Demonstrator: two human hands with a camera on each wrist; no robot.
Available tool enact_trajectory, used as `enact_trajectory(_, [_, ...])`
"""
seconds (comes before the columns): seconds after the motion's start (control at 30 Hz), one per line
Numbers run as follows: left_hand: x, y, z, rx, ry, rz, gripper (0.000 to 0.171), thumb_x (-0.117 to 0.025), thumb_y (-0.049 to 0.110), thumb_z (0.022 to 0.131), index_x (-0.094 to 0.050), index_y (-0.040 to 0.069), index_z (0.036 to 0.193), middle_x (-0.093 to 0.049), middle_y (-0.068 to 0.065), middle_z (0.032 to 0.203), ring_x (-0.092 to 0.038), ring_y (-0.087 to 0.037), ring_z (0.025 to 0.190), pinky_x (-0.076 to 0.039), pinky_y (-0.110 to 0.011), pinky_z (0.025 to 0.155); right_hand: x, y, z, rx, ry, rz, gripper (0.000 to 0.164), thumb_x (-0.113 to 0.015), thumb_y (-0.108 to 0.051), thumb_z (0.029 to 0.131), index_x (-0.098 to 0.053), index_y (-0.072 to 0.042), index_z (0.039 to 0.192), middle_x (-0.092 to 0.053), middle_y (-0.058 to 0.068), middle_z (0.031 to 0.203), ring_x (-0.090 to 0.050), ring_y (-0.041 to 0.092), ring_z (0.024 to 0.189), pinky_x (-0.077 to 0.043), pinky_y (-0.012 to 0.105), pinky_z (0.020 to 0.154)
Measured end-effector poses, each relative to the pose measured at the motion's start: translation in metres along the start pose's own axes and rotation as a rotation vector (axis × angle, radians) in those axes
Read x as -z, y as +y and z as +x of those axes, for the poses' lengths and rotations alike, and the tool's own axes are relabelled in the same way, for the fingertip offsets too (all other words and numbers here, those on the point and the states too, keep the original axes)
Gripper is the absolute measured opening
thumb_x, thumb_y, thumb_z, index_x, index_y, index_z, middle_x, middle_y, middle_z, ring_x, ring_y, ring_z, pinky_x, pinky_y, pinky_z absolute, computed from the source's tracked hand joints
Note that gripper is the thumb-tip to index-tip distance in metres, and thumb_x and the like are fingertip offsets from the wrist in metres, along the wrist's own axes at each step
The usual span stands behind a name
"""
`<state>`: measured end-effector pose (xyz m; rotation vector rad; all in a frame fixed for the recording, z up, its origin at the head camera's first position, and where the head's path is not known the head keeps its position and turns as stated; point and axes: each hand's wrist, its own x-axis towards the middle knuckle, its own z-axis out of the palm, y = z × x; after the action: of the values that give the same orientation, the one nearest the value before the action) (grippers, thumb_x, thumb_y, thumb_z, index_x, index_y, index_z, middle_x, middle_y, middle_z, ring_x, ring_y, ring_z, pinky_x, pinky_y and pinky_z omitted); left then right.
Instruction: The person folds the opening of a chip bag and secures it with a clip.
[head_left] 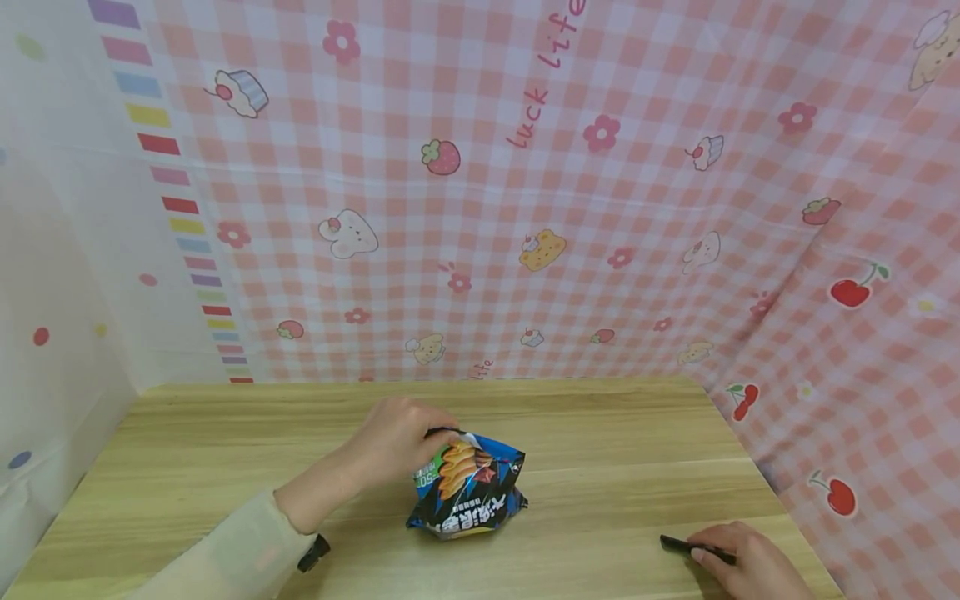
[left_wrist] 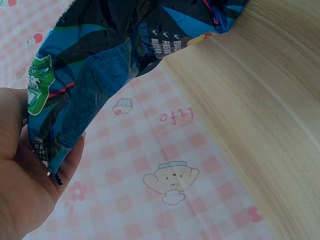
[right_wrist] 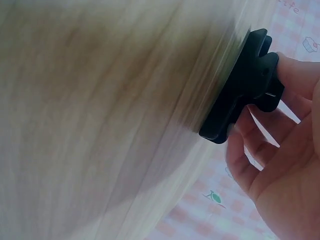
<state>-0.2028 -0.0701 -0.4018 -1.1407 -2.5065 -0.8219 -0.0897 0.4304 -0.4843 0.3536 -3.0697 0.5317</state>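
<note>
Left hand (head_left: 401, 435), partly hidden, pinches a bag (head_left: 471, 493); right hand (head_left: 752, 563), cut off, pinches a clip (right_wrist: 244, 86)

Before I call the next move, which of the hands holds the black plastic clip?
The bare right hand; it pinches the black plastic clip, while the left hand grips the black-and-blue snack packet.

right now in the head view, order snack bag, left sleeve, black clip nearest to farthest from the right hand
1. Black clip, held in the right hand
2. Snack bag, near centre, gripped by the left hand
3. Left sleeve, farthest left
</note>
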Motion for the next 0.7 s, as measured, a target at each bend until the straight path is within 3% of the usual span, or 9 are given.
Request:
enact_trajectory(0.23, [0.000,0.000,0.000,-0.002,0.004,-0.005,0.006,-0.081,0.013,0.093,-0.083,0.009,0.097,-0.080,-0.002,0.091,-0.064,0.001,0.067,-0.046,-0.017,0.055,0.002,-0.002,0.002,-0.059,-0.038,0.028,0.014,-0.081,-0.015,0.091,-0.082,-0.014,0.105,-0.078,-0.003,0.100,-0.073,0.015,0.093,-0.059,0.034,0.078])
enact_trajectory(0.53, [0.001,0.001,-0.001,0.010,-0.003,-0.005,0.008,-0.080,0.016,0.094,-0.083,0.010,0.099,-0.080,-0.001,0.093,-0.062,0.002,0.067,-0.047,-0.018,0.057,0.005,-0.011,0.004,-0.157,-0.058,0.051,0.018,-0.079,-0.013,0.093,-0.081,-0.009,0.110,-0.079,0.003,0.104,-0.074,0.026,0.099,-0.059,0.039,0.083])
enact_trajectory(0.7, [0.001,0.000,0.000,0.006,0.002,-0.007,0.008,-0.080,0.016,0.095,-0.083,0.010,0.099,-0.080,-0.001,0.093,-0.062,0.002,0.067,-0.047,-0.017,0.057,0.005,-0.013,0.006,-0.168,-0.071,0.044,0.019,-0.079,-0.015,0.093,-0.081,-0.008,0.111,-0.079,0.002,0.104,-0.073,0.027,0.101,-0.059,0.041,0.086])
